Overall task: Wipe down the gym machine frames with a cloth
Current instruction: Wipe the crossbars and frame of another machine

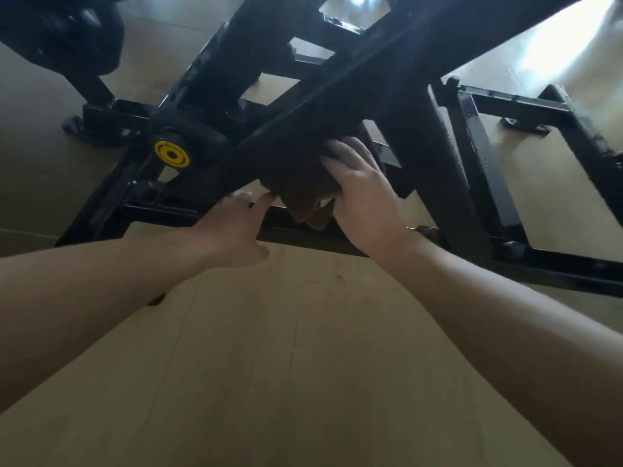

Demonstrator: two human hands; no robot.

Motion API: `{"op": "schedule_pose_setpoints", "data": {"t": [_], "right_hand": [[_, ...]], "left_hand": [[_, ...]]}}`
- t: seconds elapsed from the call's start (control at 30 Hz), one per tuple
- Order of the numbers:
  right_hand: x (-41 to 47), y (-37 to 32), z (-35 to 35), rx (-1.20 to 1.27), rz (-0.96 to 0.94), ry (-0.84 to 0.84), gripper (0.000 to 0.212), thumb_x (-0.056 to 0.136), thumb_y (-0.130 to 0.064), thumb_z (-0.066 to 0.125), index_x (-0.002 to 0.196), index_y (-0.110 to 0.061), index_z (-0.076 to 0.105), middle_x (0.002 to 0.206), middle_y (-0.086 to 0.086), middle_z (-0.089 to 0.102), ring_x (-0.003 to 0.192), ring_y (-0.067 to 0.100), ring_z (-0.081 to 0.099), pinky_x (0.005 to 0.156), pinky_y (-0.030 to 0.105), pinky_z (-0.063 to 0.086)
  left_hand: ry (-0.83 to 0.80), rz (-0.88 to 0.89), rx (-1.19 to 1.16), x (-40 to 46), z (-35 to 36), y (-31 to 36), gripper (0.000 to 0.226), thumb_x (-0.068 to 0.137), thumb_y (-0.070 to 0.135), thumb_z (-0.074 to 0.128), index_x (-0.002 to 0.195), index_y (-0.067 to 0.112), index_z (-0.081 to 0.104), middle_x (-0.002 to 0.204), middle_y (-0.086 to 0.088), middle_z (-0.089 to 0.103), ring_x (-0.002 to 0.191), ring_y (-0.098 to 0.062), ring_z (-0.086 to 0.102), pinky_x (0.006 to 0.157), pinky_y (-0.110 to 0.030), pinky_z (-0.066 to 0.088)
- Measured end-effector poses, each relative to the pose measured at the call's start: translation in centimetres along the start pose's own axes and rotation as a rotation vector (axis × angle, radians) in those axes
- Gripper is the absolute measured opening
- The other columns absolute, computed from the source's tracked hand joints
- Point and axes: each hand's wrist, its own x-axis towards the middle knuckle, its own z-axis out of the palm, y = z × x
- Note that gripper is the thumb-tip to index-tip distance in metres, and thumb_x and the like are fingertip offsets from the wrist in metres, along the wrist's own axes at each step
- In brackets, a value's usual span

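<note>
Tan floor [303, 365], smooth and faintly seamed, filling the near half of the view and showing through every gap farther off; washed out by bright glare at far right.

Black gym machine frame [448, 183] over the floor, a lattice of square steel tubes: low base rails along the floor, cross rails at far right, an upright foot at far left. Thick diagonal beam [354, 79] running from lower left up to far right, closest to the camera and blurred.

Two bare forearms reaching in from the near corners, left and right, converging on the middle of the diagonal beam.

Dark brown cloth [300, 183] bunched against the underside of the diagonal beam, a loose fold hanging down just above the near base rail [303, 235].

Right hand [360, 197] laid flat over the right side of the cloth, fingers extended and spread up onto the beam, thumb curled under the hanging fold, pressing the cloth to the metal.

Left hand [236, 227] just left of the cloth, fingers stretched forward and slightly apart, fingertips at the edge of the cloth near the beam; whether touching cloth or frame cannot be told; nothing gripped.

Yellow round cap [172, 154] with a black centre, on a pivot joint left of the hands, well apart from the cloth.
</note>
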Motion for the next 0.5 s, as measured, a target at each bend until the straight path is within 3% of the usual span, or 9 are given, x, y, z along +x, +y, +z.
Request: {"op": "schedule_pose_setpoints", "data": {"t": [0.1,0.17,0.2,0.27,0.37,0.43,0.5], "right_hand": [[-3.8,0.1,-1.6,0.103,0.142,-0.008,0.039,0.088,-0.004,0.047,0.114,-0.004,0.076,0.130,0.008,0.068,0.129,0.020,0.056,0.113,0.033,0.045],[-6.9,0.1,-3.4,0.230,0.241,-0.067,0.035,0.083,0.006,0.052,0.101,-0.008,0.078,0.116,-0.001,0.070,0.111,-0.006,0.057,0.099,0.008,0.042],[-8.1,0.2,-4.3,0.299,0.288,-0.048,0.034,0.081,0.006,0.051,0.094,-0.012,0.077,0.108,-0.007,0.069,0.102,-0.013,0.057,0.092,0.003,0.042],[-9.7,0.6,-6.0,0.447,0.386,0.079,0.036,0.077,0.004,0.046,0.087,-0.014,0.076,0.102,-0.011,0.071,0.099,-0.008,0.063,0.089,0.012,0.050],[-9.9,1.4,-9.5,0.747,0.635,0.362,0.041,0.077,0.012,0.043,0.085,-0.007,0.079,0.095,0.000,0.078,0.094,0.016,0.073,0.086,0.034,0.059],[-9.0,1.6,-12.6,0.906,0.703,0.548,0.041,0.082,0.008,0.040,0.086,-0.008,0.078,0.089,0.007,0.077,0.087,0.023,0.074,0.081,0.038,0.061],[-7.5,1.3,-15.0,1.022,0.691,0.642,0.039,0.085,-0.004,0.040,0.084,-0.014,0.077,0.085,0.007,0.075,0.083,0.023,0.073,0.078,0.035,0.062]], "left_hand": [[0.006,0.014,-0.040,-0.4,-1.1,2.4,0.092,0.086,0.036,0.069,0.159,0.027,0.013,0.141,-0.008,0.049,0.129,-0.031,0.048,0.112,-0.046,0.037],[-0.004,0.046,-0.190,-0.7,-2.0,4.8,0.090,0.088,0.035,0.069,0.159,0.030,0.013,0.145,-0.008,0.046,0.128,-0.029,0.050,0.109,-0.043,0.042],[0.001,0.075,-0.294,-0.6,-2.4,5.9,0.089,0.090,0.036,0.069,0.159,0.032,0.015,0.149,-0.006,0.044,0.131,-0.027,0.048,0.109,-0.039,0.042],[0.018,0.142,-0.490,-0.5,-3.2,8.5,0.084,0.090,0.044,0.071,0.157,0.037,0.020,0.152,0.004,0.044,0.137,-0.017,0.045,0.109,-0.033,0.040],[0.050,0.176,-0.793,-0.4,-4.6,12.0,0.071,0.087,0.051,0.073,0.148,0.038,0.038,0.138,0.016,0.055,0.126,-0.003,0.053,0.101,-0.028,0.046],[0.092,0.176,-0.936,-0.3,-5.5,13.6,0.056,0.087,0.050,0.074,0.135,0.036,0.051,0.127,0.019,0.061,0.117,0.001,0.058,0.097,-0.025,0.047],[0.139,0.166,-1.011,-0.1,-6.0,14.7,0.057,0.083,0.058,0.073,0.132,0.037,0.055,0.122,0.020,0.065,0.119,-0.003,0.059,0.105,-0.033,0.045]]}}
